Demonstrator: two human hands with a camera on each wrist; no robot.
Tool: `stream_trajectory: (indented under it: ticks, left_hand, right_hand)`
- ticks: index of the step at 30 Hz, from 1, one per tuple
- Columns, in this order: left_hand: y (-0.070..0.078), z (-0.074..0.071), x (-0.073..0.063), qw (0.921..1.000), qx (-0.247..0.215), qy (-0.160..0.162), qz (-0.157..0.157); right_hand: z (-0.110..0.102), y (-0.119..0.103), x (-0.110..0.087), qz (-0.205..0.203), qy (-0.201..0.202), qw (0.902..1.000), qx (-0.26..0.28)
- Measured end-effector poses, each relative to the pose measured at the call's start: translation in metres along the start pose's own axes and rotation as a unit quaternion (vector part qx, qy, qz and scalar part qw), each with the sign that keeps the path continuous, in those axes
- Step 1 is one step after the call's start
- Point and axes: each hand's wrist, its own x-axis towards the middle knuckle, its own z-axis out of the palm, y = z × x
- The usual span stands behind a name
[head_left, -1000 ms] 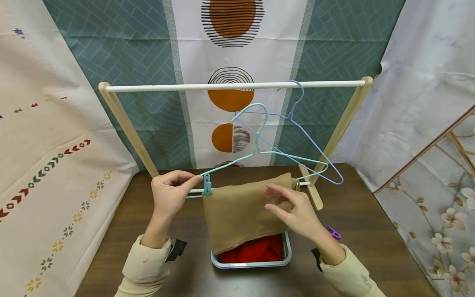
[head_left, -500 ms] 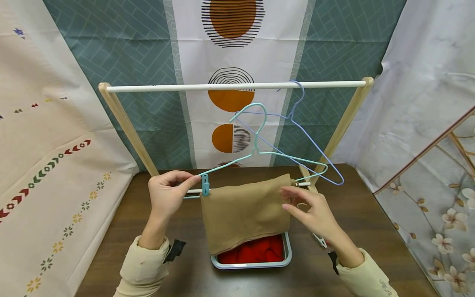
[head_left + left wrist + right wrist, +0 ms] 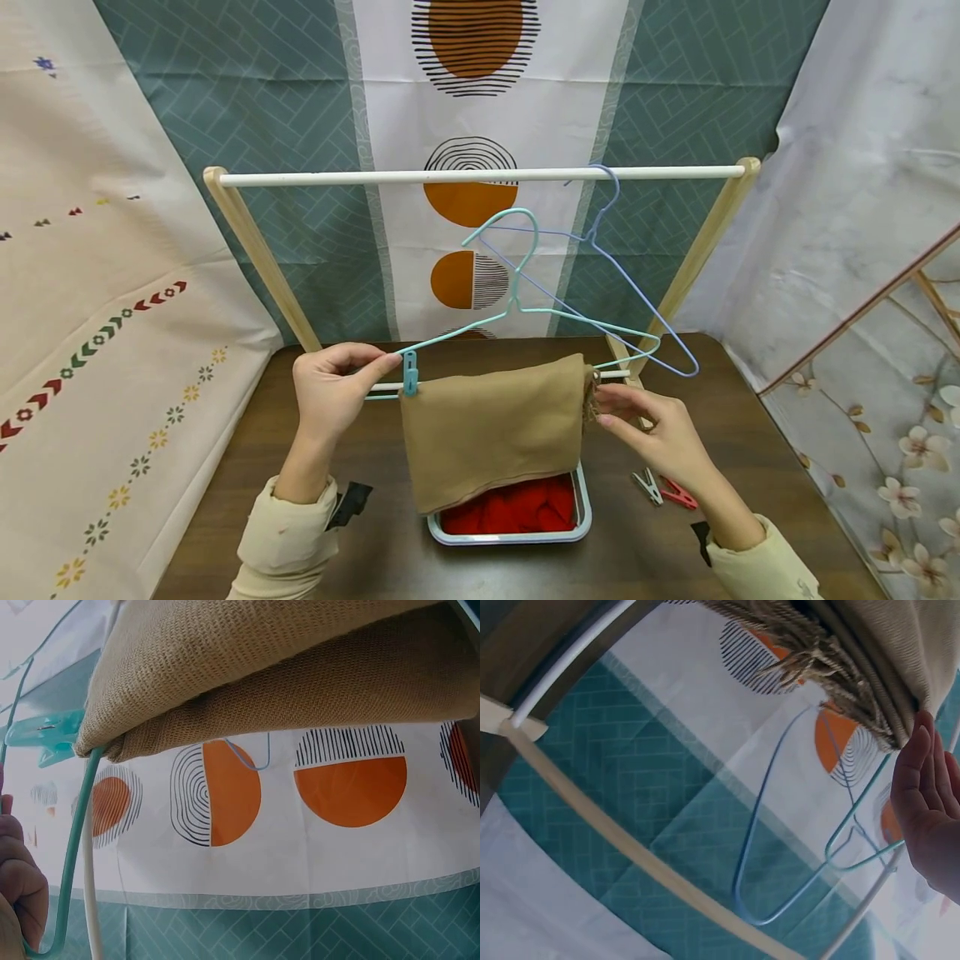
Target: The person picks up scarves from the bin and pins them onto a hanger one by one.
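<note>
My left hand [image 3: 337,387] pinches the left shoulder of a mint-green wire hanger [image 3: 514,296]. Folded over the hanger's lower bar is a brown woven scarf [image 3: 491,433], its loose fringe [image 3: 591,396] at the right end. A teal clothespin [image 3: 410,373] clips the scarf's left upper corner to the hanger; it also shows beside the fold in the left wrist view. My right hand [image 3: 652,425] is at the fringed end, thumb and fingers apart in the head view. In the right wrist view its fingertips lie right at the scarf's edge.
A light-framed basket [image 3: 510,539] with red fabric [image 3: 525,504] inside stands below the scarf. A white clothespin [image 3: 648,487] and a red clothespin [image 3: 678,495] lie on the table at right. Behind, a rack's white rail [image 3: 337,178] carries a blue hanger [image 3: 594,229].
My right hand has moved right, from in front of the scarf to its fringed end, uncovering clothespins on the table. The left hand, hanger and scarf have shifted slightly left.
</note>
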Motion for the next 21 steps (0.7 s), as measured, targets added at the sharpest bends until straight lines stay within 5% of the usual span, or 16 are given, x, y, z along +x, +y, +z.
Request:
stream_trajectory:
  ticks: [11, 21]
  left_hand:
    - [-0.001, -0.002, 0.000, 0.9998, -0.012, -0.011, 0.010]
    - [0.000, -0.001, 0.000, 0.9999, -0.002, -0.010, 0.010]
  right_hand:
    - [-0.010, 0.027, -0.016, 0.006, 0.047, 0.9960, -0.075]
    - [-0.015, 0.055, -0.034, 0.051, 0.068, 0.9903, -0.109]
